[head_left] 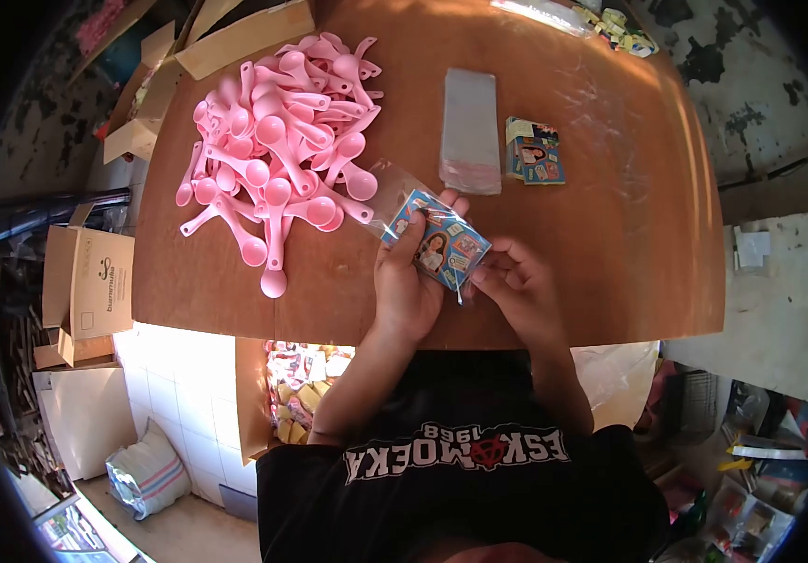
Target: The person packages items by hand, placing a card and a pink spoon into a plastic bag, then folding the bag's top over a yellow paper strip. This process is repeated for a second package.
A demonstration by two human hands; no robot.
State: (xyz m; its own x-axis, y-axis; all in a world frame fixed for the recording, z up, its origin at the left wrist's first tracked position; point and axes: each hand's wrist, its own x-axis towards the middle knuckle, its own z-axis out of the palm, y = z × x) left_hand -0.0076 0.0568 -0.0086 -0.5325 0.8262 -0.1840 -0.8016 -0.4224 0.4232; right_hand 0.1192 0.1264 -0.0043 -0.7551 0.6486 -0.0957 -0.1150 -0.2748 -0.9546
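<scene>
- The left hand (410, 281) closes its grip around a printed packet (443, 247). The thumb lies across the packet's face and the fingers wrap behind, and this hold looks meant to keep it steady and tilted up toward the person.
- The right hand (516, 281) pinches the near edge of the clear sleeve (392, 188) that surrounds the packet. Thumb and forefinger meet at the packet's lower corner, so each hand has its own part.
- The packet is lifted just above the surface (610, 263) near its front edge, with the sleeve's loose end pointing away from the person.
- A flat stack of clear sleeves (471, 131) lies just beyond the hands, and a small stack of packets (533, 152) sits beside it. Both are probably within easy reach.
- A heap of pink spoons (282, 141) spreads to the left, close to the held sleeve.
- Cardboard pieces (244, 38) rest at the far left edge, and a cardboard box (94, 281) stands off the surface on the left.
</scene>
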